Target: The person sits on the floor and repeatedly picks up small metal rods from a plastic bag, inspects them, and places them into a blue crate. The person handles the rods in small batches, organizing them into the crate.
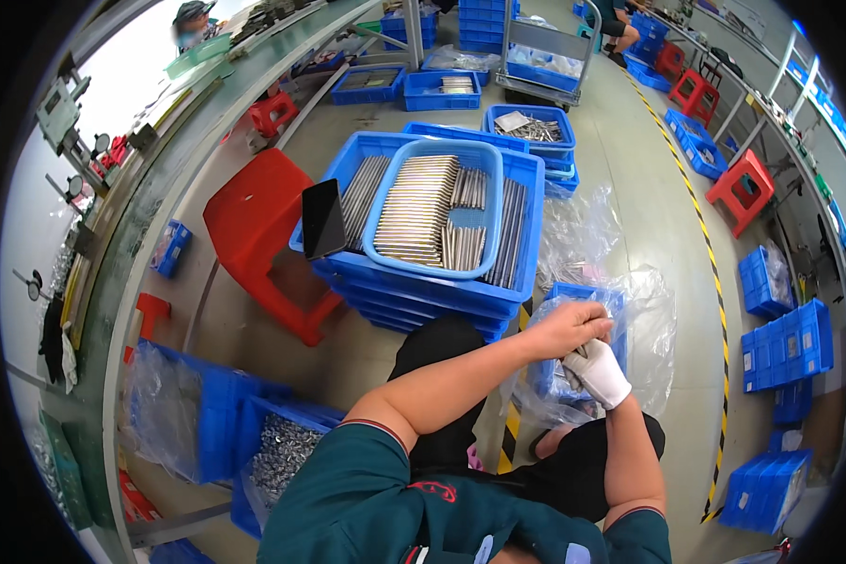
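My left hand (573,328), bare, reaches across to the right with its fingers curled and pinched together. Right beside it is my right hand (599,372) in a white glove, its fingers bent closed. The two hands meet above a blue bin (616,299) lined with clear plastic film (650,329). Whatever the fingers hold is too small or hidden to make out. Ahead of me, a light blue basket (489,202) holds rows of slim metal rods (415,209). It rests in a larger blue crate (533,202) among more rods.
A black phone (323,218) leans on the crate's left edge, near a red stool (254,207). Small metal parts (287,456) fill a bin at lower left. A bin of metal pieces (536,130) and a trolley (545,52) stand farther off. Yellow-black tape (714,282) marks the floor.
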`<action>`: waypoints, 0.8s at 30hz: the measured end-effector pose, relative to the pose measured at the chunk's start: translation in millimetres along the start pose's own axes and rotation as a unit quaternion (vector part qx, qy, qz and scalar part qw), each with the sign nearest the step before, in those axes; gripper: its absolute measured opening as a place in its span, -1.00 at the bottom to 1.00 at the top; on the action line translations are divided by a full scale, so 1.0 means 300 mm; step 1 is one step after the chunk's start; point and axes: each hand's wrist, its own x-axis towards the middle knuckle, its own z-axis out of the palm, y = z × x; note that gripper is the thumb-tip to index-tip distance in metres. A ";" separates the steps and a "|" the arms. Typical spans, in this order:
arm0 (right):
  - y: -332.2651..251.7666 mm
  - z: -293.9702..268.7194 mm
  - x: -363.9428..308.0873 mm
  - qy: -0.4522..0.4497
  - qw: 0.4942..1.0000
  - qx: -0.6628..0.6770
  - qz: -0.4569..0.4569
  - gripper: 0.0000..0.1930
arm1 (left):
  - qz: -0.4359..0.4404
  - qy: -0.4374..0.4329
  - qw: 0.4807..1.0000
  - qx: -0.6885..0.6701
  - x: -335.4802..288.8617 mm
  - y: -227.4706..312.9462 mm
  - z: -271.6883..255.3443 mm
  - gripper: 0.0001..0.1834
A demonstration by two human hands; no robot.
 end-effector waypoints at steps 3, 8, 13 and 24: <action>-0.048 0.020 0.009 0.018 0.996 -0.076 -0.041 -0.78 | -0.047 0.114 0.979 -0.161 0.011 -0.058 -0.028 -0.74; -0.264 -0.062 0.017 0.041 0.972 -0.167 -0.158 -0.75 | -0.104 0.117 0.976 -0.151 0.004 -0.127 -0.034 -0.77; -0.640 0.063 0.143 -0.001 0.908 -0.366 -0.203 -0.73 | -0.098 0.068 0.993 -0.018 -0.020 -0.110 -0.030 -0.67; -0.703 0.420 0.859 -0.010 0.830 -0.512 -0.222 -0.59 | -0.037 0.026 0.995 0.091 -0.046 -0.080 -0.032 -0.64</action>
